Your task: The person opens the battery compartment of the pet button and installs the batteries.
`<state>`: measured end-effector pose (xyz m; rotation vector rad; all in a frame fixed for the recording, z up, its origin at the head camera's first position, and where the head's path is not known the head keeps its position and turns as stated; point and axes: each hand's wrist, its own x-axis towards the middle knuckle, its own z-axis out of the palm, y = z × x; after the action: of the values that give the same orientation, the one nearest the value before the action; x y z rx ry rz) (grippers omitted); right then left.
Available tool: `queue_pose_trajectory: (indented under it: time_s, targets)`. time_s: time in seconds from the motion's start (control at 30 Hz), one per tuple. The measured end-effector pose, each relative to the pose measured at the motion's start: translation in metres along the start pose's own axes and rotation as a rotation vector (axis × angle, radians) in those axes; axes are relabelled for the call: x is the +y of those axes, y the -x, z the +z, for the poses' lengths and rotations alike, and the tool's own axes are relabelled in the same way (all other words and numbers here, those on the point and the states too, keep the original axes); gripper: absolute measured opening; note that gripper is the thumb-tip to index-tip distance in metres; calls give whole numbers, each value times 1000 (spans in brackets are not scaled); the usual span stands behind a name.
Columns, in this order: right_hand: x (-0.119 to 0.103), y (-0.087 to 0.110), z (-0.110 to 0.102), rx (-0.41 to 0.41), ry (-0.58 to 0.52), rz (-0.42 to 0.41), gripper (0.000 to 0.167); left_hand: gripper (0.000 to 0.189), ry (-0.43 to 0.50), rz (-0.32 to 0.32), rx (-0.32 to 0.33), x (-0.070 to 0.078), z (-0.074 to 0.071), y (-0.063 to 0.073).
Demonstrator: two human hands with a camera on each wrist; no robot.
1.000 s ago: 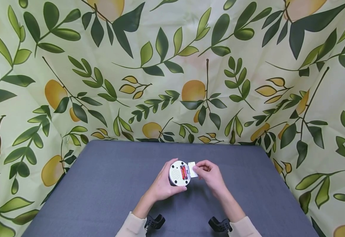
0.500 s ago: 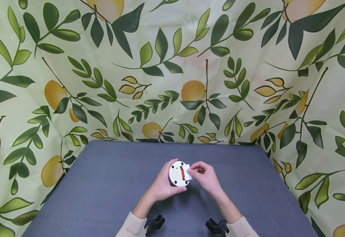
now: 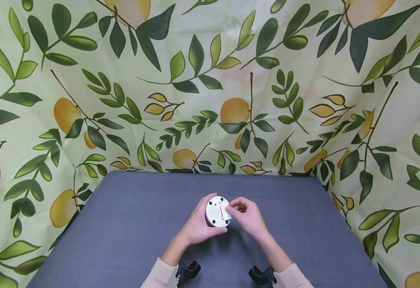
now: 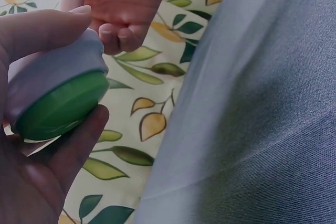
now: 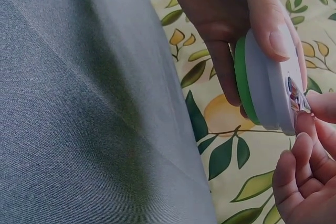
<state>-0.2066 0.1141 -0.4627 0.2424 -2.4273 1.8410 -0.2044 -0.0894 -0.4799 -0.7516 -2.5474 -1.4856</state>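
My left hand (image 3: 199, 225) grips a round white device (image 3: 213, 212) by its edge, its underside facing me with a dotted speaker grille and small dark feet. A green face (image 4: 65, 106) on its other side shows in the left wrist view. My right hand (image 3: 248, 216) pinches a white battery cover (image 3: 226, 211) between thumb and index finger. This cover lies over most of the battery compartment, and a thin red strip of battery shows along its left edge. In the right wrist view the cover stands tilted at the opening, with batteries (image 5: 294, 88) partly visible behind it.
A dark grey-blue cloth covers the table (image 3: 152, 200) beneath both hands. Behind and at the sides hangs a fabric backdrop (image 3: 195, 100) printed with leaves and fruit. Black wrist straps (image 3: 189, 270) sit at both cuffs.
My right hand has moved left, bringing the battery cover from beside the device to over the compartment. The batteries, fully visible before, are now mostly hidden. The left hand has stayed still.
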Motion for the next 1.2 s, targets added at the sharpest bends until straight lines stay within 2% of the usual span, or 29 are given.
queue_pose_trajectory:
  time_s: [0.27,0.57,0.73,0.83,1.0,1.2]
  targets:
    - [2,2,1,-8,37,-58,10,100,15,-4,-9,0,0,2]
    - [1,2,2,19,67,-77,12,99,15,-8,3,0,1,2]
    - [1,1,1,25,45,-53,16,99,16,-1,12,1,0,1]
    - [2,-1,0,13,-2,-3,22,99,14,2,15,1,0,1]
    - [5,-5,-3,-65,-99,112,35,99,16,-1,13,2,-1,0]
    - [14,-10,-9,-242,-251,189,34,99,28,1,5,3,-1,1]
